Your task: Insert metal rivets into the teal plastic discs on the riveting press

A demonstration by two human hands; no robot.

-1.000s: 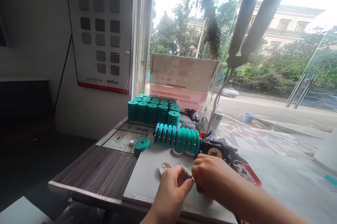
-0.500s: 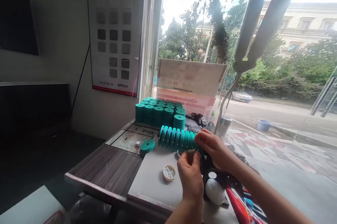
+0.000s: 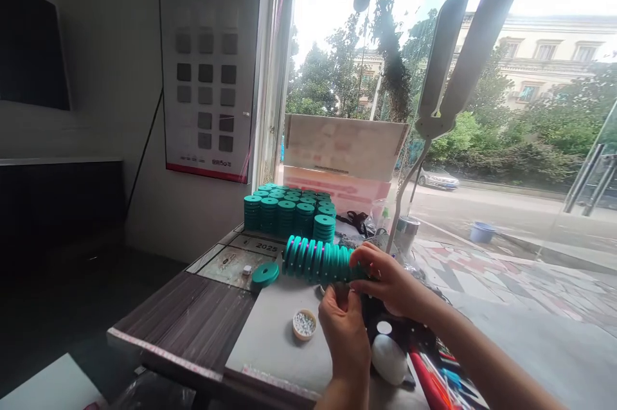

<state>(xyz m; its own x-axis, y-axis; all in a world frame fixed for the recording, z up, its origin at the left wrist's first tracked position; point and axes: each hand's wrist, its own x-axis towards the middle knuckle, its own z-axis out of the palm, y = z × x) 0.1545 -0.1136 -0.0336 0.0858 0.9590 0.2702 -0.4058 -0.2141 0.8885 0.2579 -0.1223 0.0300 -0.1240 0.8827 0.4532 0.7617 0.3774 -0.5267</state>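
Observation:
A row of teal discs (image 3: 315, 258) stands on edge side by side above the board, with small white dots along the rims and purple showing between some discs. My right hand (image 3: 388, 278) has its fingers and thumb around the right end of this row. Just below, my left hand (image 3: 344, 329) is closed, thumb and fingertips pinched together near the discs' lower edge; whatever is between them is too small to make out. A small round dish (image 3: 304, 325) of white bits lies on the pale board (image 3: 270, 339) left of my left hand.
Stacks of teal discs (image 3: 286, 214) fill the table's back left. Loose teal discs (image 3: 265, 274) lie beside a small white block (image 3: 247, 270). A white rounded object (image 3: 389, 358) and a red item (image 3: 427, 374) are at the right. A lamp stand (image 3: 398, 201) rises before the window.
The whole view has shifted slightly, moving things left and down. My right hand's thumb now shows lower against the discs, apart from its fingers. My left hand keeps its pinch.

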